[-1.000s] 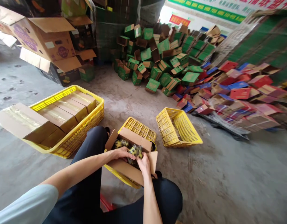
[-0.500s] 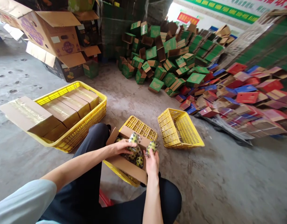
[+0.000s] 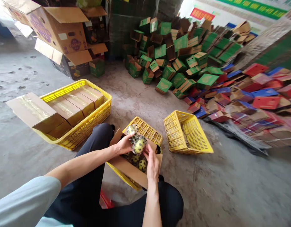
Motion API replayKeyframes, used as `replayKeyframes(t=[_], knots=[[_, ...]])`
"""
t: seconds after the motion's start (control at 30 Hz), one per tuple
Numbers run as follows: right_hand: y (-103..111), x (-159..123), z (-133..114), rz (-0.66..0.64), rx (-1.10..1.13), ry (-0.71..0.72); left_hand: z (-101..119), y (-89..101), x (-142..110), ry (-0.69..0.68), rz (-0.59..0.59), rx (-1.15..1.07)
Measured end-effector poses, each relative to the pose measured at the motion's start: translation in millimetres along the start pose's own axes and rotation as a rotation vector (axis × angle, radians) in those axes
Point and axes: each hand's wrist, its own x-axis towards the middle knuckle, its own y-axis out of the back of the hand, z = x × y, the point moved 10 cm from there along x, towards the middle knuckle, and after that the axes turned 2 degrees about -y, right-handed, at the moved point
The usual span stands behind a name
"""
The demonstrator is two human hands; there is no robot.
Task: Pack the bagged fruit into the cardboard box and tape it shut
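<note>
spotted packets (image 3: pixel 139 146) clasped in left hand (image 3: pixel 123 145), right hand (image 3: pixel 153 162) loosely spread, red banner (image 3: pixel 202 15) writing blurred

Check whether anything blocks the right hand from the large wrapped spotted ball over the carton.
Nothing visible does. The right hand has its fingers right beside the wrapped spotted ball; whether they touch is unclear. The left hand is on the opposite side, and the near flap lies lower in view, not between them.

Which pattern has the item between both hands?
The item: dark spots on yellow, best in head view.
</note>
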Motion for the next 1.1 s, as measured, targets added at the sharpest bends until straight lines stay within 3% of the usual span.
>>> replayKeyframes(t=[0.07, 0.1, 0.17, 0.3, 0.47, 0.6, 0.77, 0.83, 1.0, 1.1], knots=[[21, 9, 5, 0.082, -0.137, 0.026, 7, -2.1, 1, -0.012, -0.002, -0.018], [22, 13, 13, 0.060, -0.317, 0.002, 10, -2.6, 1, -0.018, 0.002, -0.020], [1, 15, 37, -0.153, -0.830, -0.017, 14, -3.8, 2, -0.028, 0.007, -0.022], [-23, 8, 68, -0.215, -1.054, -0.059, 17, -6.2, 2, -0.038, 0.007, -0.015], [-29, 6, 74, -0.173, -1.224, -0.097, 18, -5.5, 0, -0.015, 0.011, -0.016], [-32, 9, 69, -0.214, -1.287, -0.081, 17, -1.9, -1, 0.020, 0.012, -0.063], [-62, 8, 74, -0.513, -1.128, -0.048, 10, 4.4, -2, 0.085, 0.018, -0.098], [-66, 8, 72, -0.559, -1.086, -0.043, 9, 6.8, -2, 0.091, 0.026, -0.111], [-63, 7, 66, -0.561, -0.983, -0.084, 14, 8.2, -5, 0.096, 0.043, -0.146], [-65, 13, 62, -0.461, -0.916, -0.095, 24, 7.3, -7, 0.067, 0.050, -0.183]])
